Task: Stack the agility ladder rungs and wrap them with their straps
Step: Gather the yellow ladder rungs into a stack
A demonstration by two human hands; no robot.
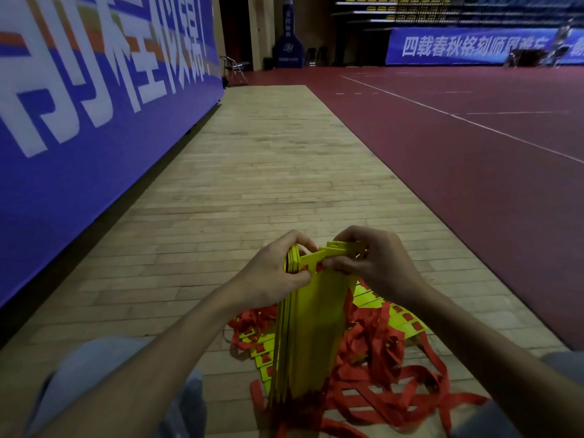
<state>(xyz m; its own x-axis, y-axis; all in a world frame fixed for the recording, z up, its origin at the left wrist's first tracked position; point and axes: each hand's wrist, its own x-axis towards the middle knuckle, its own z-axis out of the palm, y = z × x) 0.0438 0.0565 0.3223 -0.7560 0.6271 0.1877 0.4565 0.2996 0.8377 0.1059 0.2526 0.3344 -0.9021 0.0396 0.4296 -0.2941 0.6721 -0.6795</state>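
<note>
1. A blue banner (79, 121) fills the upper left; a folding chair (235, 69) stands beyond it.
2. Lower centre, yellow rungs (311, 327) stand stacked on the wooden floor (252, 169) amid tangled red straps (379, 358); the left hand (271, 279) and right hand (376, 263), each grip curled, pinch their tops.

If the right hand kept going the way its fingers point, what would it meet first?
Probably the upright stack of yellow rungs, then the left hand gripping its top; the right hand points leftward, depth unclear.
</note>
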